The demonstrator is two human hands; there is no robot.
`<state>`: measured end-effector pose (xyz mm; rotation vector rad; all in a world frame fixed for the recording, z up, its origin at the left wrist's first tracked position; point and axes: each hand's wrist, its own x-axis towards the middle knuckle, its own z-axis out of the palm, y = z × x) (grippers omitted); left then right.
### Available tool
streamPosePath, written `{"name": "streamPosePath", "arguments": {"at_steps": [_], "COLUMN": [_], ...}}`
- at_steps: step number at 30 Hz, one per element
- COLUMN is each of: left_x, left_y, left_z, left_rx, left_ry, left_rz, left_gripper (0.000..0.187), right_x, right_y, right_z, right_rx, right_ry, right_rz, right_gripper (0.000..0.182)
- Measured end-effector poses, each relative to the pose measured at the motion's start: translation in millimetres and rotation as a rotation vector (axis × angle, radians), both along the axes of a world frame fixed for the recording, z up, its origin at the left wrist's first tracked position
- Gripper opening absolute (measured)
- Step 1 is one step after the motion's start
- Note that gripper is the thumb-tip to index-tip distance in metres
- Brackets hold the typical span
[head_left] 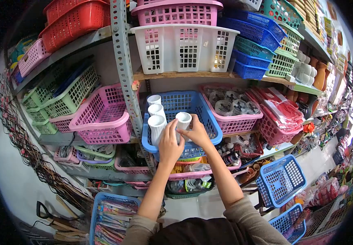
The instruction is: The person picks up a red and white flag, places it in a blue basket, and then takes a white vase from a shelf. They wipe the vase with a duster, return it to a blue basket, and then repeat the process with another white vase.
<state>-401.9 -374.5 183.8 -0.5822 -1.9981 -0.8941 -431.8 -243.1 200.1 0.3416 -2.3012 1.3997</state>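
Observation:
A white vase-like cup [183, 119] with a round open top is upright between my two hands, inside the blue plastic basket [209, 107]. My left hand [171, 143] presses its fingers along the near left side of this cup. From the right, my right hand [196, 133] curls round it, with the thumb at the front. Three similar white cups [157, 127] stand in a row along the basket's left side, close to my left hand. The lower part of the held cup is partly hidden by my fingers.
A perforated metal post [123, 61] rises just left of the basket. Pink baskets stand on both sides, the right one [235, 122] holding clear round containers. The wooden shelf [176, 75] above carries a white basket [184, 49]. Blue baskets [282, 179] are at lower right.

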Motion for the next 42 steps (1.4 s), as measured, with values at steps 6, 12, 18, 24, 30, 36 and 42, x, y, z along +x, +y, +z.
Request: {"name": "streamPosePath", "arguments": {"at_steps": [6,12,18,24,30,36,42], "left_x": [9,22,40,62,117,217,335], "left_y": [3,10,44,128,232,317,359], "left_z": [1,-1,-6,-15,-33,-51,-73], "left_rx": [0.005,0.085,0.118,0.112,0.067,-0.071,-0.201], "left_ry": [0.05,0.075,0.052,0.012,-0.155,-0.224,-0.237], "left_rz": [0.017,-0.016,-0.198,-0.533,-0.943,-1.328,-1.638], "left_gripper": [0.048,0.037,0.031,0.026,0.03,0.032,0.034], "right_x": [7,32,87,150,241,364,501], "right_y": [4,8,33,92,171,213,213], "right_z": [2,5,4,-27,-55,-69,-95], "right_rx": [0.027,0.096,-0.098,-0.24,-0.196,-0.265,-0.256], "right_ry": [-0.022,0.106,0.289,0.316,0.253,0.238,0.225], "right_rz": [-0.008,-0.122,-0.215,-0.481,-0.852,-1.223,-1.602], "right_gripper": [0.078,0.074,0.053,0.038,0.033,0.032,0.03]}}
